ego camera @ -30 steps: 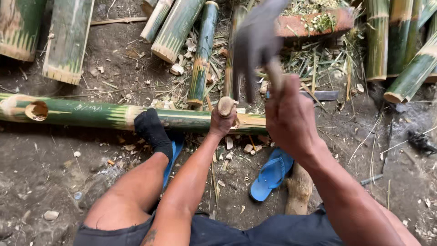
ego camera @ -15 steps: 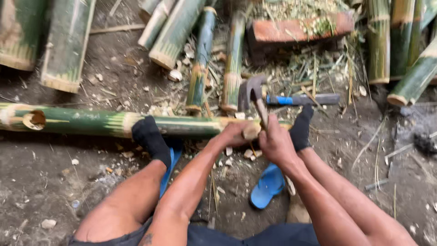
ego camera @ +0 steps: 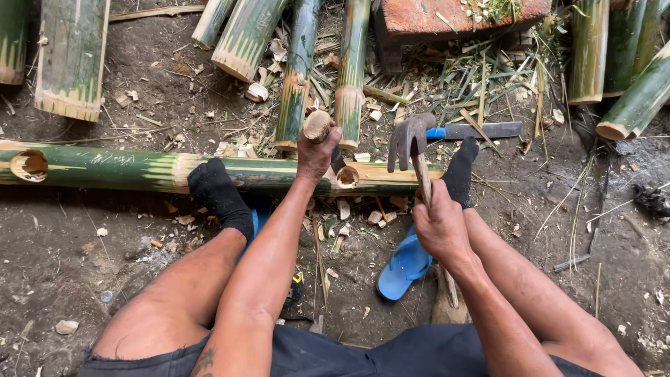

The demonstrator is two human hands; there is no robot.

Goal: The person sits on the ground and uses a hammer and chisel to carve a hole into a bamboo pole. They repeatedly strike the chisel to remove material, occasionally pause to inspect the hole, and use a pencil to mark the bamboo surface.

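A long green bamboo pole (ego camera: 139, 169) lies crosswise on the dirt, pinned under my two black-socked feet. My left hand (ego camera: 316, 150) grips a wooden-handled chisel (ego camera: 319, 126) standing upright, its tip at a round hole (ego camera: 347, 177) cut in the pole. My right hand (ego camera: 440, 227) holds a claw hammer by its wooden handle, the metal head (ego camera: 408, 139) raised to the right of the chisel and apart from it. A second hole (ego camera: 29, 165) shows near the pole's left end.
Several cut bamboo sections (ego camera: 244, 38) lie at the top, more at the right (ego camera: 631, 70). A red brick block (ego camera: 453, 17) sits at top centre. A blue-handled tool (ego camera: 474, 130) lies behind the pole. A blue sandal (ego camera: 405, 264) and wood chips lie near my feet.
The hammer came down from high above to the chisel, then drew back to the right. My left hand stays on the chisel at the hole.
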